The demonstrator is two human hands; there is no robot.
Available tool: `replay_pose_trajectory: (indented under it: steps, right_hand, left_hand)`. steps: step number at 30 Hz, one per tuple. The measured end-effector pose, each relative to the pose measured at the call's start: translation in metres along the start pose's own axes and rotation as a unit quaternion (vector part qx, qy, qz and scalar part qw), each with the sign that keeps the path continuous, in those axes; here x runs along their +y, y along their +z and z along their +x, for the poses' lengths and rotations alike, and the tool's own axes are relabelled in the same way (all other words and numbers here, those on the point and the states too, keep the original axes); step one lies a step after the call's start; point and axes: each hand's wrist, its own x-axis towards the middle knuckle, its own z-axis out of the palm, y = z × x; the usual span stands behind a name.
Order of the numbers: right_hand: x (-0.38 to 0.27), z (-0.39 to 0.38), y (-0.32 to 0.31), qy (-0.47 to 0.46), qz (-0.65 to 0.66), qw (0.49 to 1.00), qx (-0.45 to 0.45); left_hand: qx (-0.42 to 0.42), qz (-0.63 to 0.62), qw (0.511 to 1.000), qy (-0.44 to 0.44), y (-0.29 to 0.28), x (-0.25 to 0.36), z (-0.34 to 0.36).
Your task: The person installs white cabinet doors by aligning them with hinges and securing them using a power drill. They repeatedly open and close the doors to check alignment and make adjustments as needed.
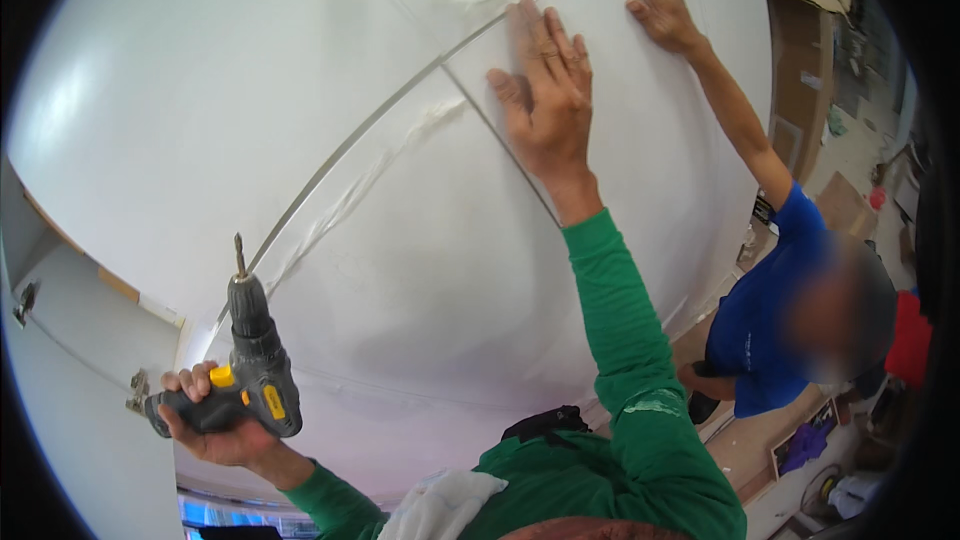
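My left hand [225, 430] is wrapped round the grip of a black and yellow cordless drill [262, 360], whose bit points up along the white surface. Up and to the right, my right hand [550, 100] lies flat with its fingers spread on a white panel [620, 150], just below a long dark seam [400, 95]. Another narrow gap [500, 140] branches down from that seam, left of my right wrist. Wrinkled clear film [360, 190] clings along the edge of the neighbouring panel.
At my right a person in a blue shirt [770, 310] presses one hand [660, 0] on the same panel. An open cabinet door with metal hinges [138, 390] stands at the left. Cardboard [805, 70] and scattered items lie on the floor at the right.
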Motion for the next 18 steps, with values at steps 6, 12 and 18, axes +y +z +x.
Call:
replay_pose_trajectory:
  steps: [6, 12, 18]
  right_hand:
    - [-0.016, 0.002, -0.008, 0.026, 0.029, 0.999, -0.024]
    - [-0.03, 0.007, -0.021, 0.024, 0.029, 0.999, -0.028]
    - [-0.034, 0.009, -0.025, 0.026, 0.03, 0.999, -0.029]
  left_hand:
    - [-0.093, -0.033, 0.993, -0.062, -0.01, 0.0, 0.002]
    - [0.072, 0.032, 0.997, -0.006, -0.021, 0.004, 0.009]
    - [0.15, 0.103, 0.983, 0.03, 0.007, -0.002, 0.012]
